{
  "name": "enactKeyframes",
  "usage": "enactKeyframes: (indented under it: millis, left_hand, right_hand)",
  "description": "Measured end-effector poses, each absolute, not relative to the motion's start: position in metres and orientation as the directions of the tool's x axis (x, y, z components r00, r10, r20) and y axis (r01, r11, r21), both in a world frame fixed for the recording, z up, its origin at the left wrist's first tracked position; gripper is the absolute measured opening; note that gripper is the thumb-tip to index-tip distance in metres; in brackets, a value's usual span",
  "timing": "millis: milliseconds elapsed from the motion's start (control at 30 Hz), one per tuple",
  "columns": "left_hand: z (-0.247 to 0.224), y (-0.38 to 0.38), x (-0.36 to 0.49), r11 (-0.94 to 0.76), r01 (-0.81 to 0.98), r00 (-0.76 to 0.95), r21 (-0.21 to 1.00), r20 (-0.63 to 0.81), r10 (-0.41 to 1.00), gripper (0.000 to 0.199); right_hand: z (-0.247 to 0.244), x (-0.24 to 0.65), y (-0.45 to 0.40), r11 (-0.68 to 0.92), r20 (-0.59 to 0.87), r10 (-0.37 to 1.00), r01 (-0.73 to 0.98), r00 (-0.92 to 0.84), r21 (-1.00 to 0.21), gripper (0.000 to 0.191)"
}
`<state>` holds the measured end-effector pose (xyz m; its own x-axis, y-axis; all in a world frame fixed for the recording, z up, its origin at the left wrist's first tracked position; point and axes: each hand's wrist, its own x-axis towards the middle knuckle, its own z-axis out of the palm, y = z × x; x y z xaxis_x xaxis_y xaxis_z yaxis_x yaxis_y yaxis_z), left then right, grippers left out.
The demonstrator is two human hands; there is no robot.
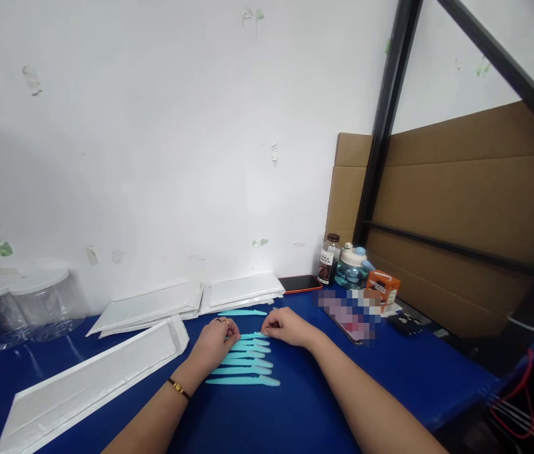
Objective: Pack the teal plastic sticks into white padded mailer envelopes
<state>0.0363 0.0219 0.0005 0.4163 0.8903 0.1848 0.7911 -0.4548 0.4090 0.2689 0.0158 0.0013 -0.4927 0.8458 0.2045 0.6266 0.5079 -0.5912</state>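
Several slim turquoise eyebrow razors (243,381) lie roughly parallel in a column on the blue table, their wider ends to the right. My left hand (214,343) is closed in a pinch at the left end of the top razor (250,336) of the close group. At that razor's right end, the fingers of my right hand (288,326) are pinched too. A separate razor (243,313) lies farther back, just beyond both hands. My left hand and wrist hide the left ends of some razors.
White padded envelopes (101,378) lie at the left and along the wall. Clear tubs (49,309) stand far left. A phone (301,284), a brown-capped bottle (328,260), a blue jug (350,271) and an orange box (383,290) sit at back right, beside a dark metal post (380,126).
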Motion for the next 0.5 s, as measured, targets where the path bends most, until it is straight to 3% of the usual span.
enactKeyframes:
  millis: [100, 300, 400, 500]
  left_hand:
    - [0.004, 0.02, 0.039, -0.485, 0.79, 0.451, 0.376, 0.18, 0.874, 0.017]
    - [0.002, 0.024, 0.032, -0.53, 0.82, 0.478, 0.217, 0.25, 0.842, 0.043]
    - [0.0, 0.023, 0.029, -0.538, 0.82, 0.507, 0.198, 0.187, 0.842, 0.047]
    - [0.002, 0.019, 0.028, -0.568, 0.799, 0.529, 0.197, 0.219, 0.82, 0.041]
  right_hand:
    - [0.003, 0.27, 0.017, 0.515, 0.208, 0.841, 0.617, -0.5, -0.595, 0.015]
    - [0.009, 0.297, 0.026, 0.409, 0.387, 0.893, 0.774, -0.23, -0.483, 0.022]
    - [0.006, 0.302, 0.027, 0.413, 0.364, 0.891, 0.817, -0.271, -0.402, 0.024]
    - [0.002, 0.296, 0.026, 0.423, 0.322, 0.892, 0.836, -0.317, -0.35, 0.016]
